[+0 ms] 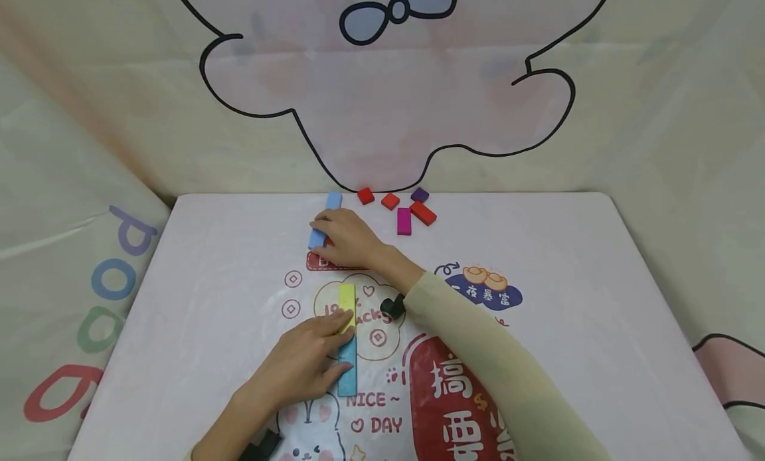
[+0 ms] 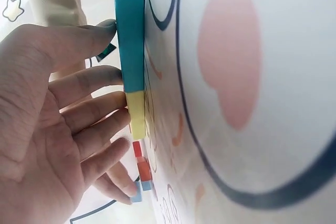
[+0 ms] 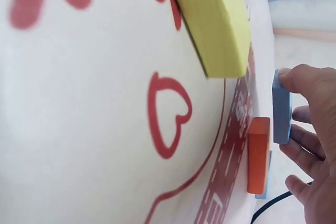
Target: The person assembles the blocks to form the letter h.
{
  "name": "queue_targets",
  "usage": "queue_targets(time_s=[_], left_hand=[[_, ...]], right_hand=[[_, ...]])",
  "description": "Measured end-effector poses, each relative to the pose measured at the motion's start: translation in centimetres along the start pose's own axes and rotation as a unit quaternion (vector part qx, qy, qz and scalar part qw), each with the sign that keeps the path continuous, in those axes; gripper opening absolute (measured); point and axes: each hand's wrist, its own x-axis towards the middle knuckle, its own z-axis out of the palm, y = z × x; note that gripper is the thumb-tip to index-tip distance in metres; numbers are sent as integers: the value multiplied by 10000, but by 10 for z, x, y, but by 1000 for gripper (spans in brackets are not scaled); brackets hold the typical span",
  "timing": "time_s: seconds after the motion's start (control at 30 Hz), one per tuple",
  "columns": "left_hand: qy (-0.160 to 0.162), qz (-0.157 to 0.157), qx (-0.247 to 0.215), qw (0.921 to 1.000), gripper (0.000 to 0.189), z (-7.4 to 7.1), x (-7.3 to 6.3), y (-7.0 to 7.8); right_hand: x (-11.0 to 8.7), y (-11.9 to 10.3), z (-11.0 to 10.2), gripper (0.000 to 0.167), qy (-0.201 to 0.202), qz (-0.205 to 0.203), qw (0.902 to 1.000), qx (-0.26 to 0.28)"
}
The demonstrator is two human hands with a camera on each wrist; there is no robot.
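My right hand [image 1: 352, 238] pinches a light blue block [image 3: 282, 114] between thumb and fingertips at the far side of the table. In the right wrist view that block stands off the tabletop, beside an orange block [image 3: 257, 156] which my hand mostly covers in the head view. Another light blue block [image 1: 333, 200] shows just beyond the fingers. Nearer, a yellow block [image 1: 346, 295] and teal blocks [image 1: 347, 381] lie end to end in a straight strip. My left hand [image 1: 305, 355] rests its thumb and loosely extended fingertips against that strip's left side, palm facing it.
Near the back edge lie a red block [image 1: 366, 196], an orange-red block [image 1: 390, 201], a purple block [image 1: 420, 194], a longer red block [image 1: 424, 213] and a magenta block [image 1: 404, 222]. A printed white cloth [image 1: 574, 328] covers the table; a patterned curtain [image 1: 478, 115] hangs behind.
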Motion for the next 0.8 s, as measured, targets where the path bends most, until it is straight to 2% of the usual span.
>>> queue_targets(time_s=[0.27, 0.4, 0.8], left_hand=[[95, -24, 42, 9999, 58, 3, -1, -1], [20, -107, 76, 9999, 58, 2, 0, 0], [-10, -138, 58, 9999, 59, 3, -1, 1]], right_hand=[[-25, -7, -11, 58, -197, -89, 9992, 323], [-38, -9, -16, 59, -336, -144, 9982, 480], [-70, -3, -13, 59, -454, -71, 9962, 743]])
